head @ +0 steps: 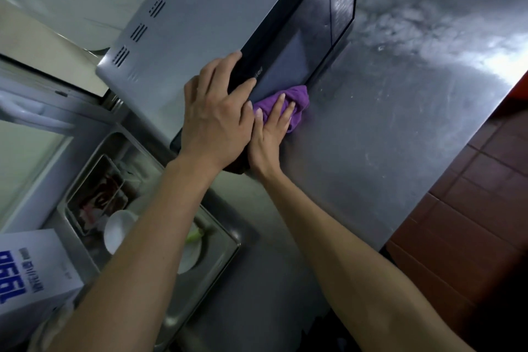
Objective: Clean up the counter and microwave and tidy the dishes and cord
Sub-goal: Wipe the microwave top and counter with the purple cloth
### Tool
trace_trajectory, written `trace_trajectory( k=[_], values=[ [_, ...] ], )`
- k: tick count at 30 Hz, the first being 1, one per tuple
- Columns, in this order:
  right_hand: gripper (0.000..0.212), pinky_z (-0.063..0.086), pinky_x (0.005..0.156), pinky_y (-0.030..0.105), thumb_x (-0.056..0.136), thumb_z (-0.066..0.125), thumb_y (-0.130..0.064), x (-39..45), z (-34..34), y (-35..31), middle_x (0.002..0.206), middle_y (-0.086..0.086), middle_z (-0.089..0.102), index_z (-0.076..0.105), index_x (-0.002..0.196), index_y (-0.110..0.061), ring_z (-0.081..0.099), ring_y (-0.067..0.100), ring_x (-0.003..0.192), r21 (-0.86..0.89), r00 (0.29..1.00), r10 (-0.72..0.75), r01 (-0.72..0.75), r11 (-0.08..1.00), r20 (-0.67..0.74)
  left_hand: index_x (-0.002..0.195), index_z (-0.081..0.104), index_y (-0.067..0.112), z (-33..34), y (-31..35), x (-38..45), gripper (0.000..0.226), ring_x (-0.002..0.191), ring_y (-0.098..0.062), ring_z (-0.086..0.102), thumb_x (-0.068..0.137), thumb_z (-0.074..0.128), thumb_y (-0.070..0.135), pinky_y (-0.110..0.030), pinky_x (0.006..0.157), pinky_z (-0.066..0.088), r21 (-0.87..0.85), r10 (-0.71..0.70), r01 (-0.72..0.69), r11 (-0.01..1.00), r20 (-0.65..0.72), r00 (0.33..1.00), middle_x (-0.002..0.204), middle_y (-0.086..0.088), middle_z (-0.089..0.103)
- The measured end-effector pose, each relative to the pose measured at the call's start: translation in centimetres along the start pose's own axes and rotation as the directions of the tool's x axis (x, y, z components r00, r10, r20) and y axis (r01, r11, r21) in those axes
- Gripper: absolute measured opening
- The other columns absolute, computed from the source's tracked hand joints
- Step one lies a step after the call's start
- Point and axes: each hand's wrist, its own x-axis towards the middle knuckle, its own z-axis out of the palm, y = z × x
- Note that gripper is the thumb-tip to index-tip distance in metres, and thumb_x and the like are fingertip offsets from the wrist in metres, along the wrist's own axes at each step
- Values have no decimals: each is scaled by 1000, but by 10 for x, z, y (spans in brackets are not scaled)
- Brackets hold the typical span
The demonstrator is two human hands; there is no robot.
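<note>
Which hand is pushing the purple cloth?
The right hand: its straight fingers press the purple cloth against the counter. The left hand grips the microwave edge instead.

The microwave stands on the counter; the cloth lies before its door; the sink lies left.
</note>
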Motion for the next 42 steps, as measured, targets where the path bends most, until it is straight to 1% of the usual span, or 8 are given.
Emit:
trace_trajectory(
  k=[13,18,25,29,33,36,40,42],
  values=[
    [61,0,124,49,107,29,-44,156,-96,-62,167,9,-11,4,160,-28,-6,27,154,-6,994,16,-17,1000,-108,129,62,21,13,54,93,37,136,-25,37,94,53,26,-44,104,36,-10,-67,67,998,-39,997,150,-5,42],
    [59,2,122,41,107,32,-40,185,-115,-76,167,13,-3,12,159,-22,3,29,153,-16,988,24,-27,1000,-153,123,66,23,18,61,96,33,131,-26,39,92,54,26,-44,99,37,-4,-116,116,993,-74,990,147,-4,44],
    [62,12,122,45,102,46,-40,162,-118,-70,167,5,4,22,156,-23,9,32,151,-20,995,-4,2,1000,-101,122,64,21,22,68,90,31,134,-27,38,92,55,25,-46,103,37,-37,-151,148,988,-91,984,148,-5,43],
    [61,24,121,38,91,64,-24,136,-126,-60,158,9,26,40,146,-12,26,23,145,-76,989,-127,122,990,-68,126,62,20,15,63,90,34,133,-25,39,94,53,25,-44,101,40,-105,-153,144,984,-93,984,146,-4,44],
    [55,31,118,38,88,67,-14,114,-137,-51,146,8,42,49,139,-7,39,19,138,-131,978,-206,203,970,-14,128,63,16,14,64,68,35,138,-25,37,94,53,22,-45,107,38,-133,-128,116,984,-87,988,149,-5,44],
    [54,32,117,36,89,67,-13,94,-142,-44,145,10,44,49,139,-6,41,20,137,-197,961,-276,275,941,22,124,66,14,16,73,37,33,135,-28,42,93,55,18,-44,108,38,-174,-140,114,978,-142,980,139,-8,54],
    [51,26,113,15,88,68,-8,58,-150,-31,146,13,43,51,136,-4,40,20,137,-288,939,-339,339,895,51,121,68,12,29,90,-12,31,130,-28,47,91,58,16,-44,100,43,-320,-194,141,937,-141,971,133,-8,59],
    [49,27,115,20,87,68,-5,40,-156,-25,146,14,43,53,134,-3,39,23,138,-337,939,-334,343,877,86,120,69,12,42,98,-39,31,126,-27,51,90,60,16,-45,96,46,-402,-288,226,887,-103,952,129,-6,61]
  ],
)
